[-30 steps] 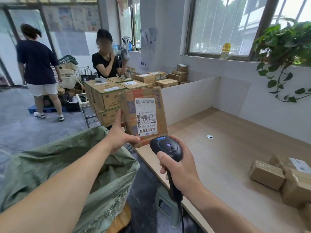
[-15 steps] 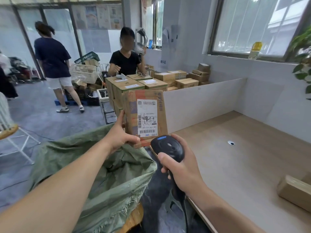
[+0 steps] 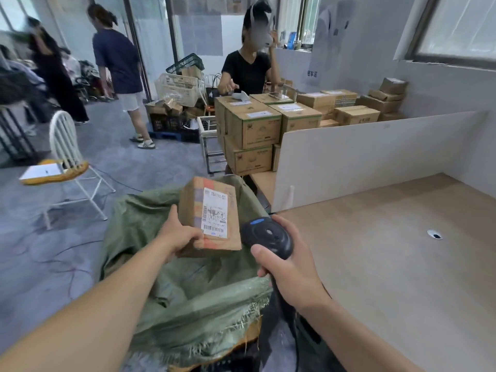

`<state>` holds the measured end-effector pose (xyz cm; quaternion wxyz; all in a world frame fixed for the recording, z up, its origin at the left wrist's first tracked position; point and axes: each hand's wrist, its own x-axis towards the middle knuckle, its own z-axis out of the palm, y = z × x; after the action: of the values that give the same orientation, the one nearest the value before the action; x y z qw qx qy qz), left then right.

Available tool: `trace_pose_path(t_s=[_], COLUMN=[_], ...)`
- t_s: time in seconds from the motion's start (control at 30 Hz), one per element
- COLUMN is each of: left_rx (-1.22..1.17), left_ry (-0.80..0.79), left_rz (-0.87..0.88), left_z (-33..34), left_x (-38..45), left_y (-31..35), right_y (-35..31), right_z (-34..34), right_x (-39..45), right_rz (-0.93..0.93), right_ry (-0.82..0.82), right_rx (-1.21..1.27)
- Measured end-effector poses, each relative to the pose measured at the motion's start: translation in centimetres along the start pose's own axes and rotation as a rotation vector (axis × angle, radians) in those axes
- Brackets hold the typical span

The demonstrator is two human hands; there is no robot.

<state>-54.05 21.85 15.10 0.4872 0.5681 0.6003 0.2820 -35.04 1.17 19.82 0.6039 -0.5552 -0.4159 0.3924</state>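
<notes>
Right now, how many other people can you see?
3: a person in dark clothes far left, a person in a navy top beside them, a person in a black top behind the boxes. Others may be hidden at the blurred left edge.

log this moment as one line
left hand: holds parcel above green sack | right hand: grips scanner beside parcel | parcel not yet in sack

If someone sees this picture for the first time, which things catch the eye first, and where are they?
First the cardboard parcel in the centre, held by the left hand with its white label facing the camera, above an open green sack. Just right of it, the right hand grips a black barcode scanner beside the wooden table. Behind, brown cartons stand stacked.
</notes>
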Motion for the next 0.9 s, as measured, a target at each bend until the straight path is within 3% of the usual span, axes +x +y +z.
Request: trace_pose_path(t_s=[0.13,0.23,0.37,0.57,0.9], left_rx=[0.152,0.27,0.443,0.647,0.685], left_ry=[0.178,0.162,0.085,-0.082,-0.324], left_rz=[-0.057,-0.052,0.03,0.283,0.618], left_z=[-0.8,-0.6,1.4,6.8,23.4], left_x=[1.3,1.4,1.5,-0.6,-8.1], left_y=[-1.1,-1.1,-0.6,3.0,10.2], right_y=[0.5,0.8,1.0,0.7,-1.5], right_z=[0.9,1.0,0.5,-2.4,-14.3], right_x=[1.0,1.4,1.4,0.0,-8.2], right_rz=[0.019,0.032,0.044,0.043,0.005], right_ry=[-0.019,-0.018,-0.001,0.081,0.367], right_rx=[0.014,0.004,0.009,0.006,-0.03])
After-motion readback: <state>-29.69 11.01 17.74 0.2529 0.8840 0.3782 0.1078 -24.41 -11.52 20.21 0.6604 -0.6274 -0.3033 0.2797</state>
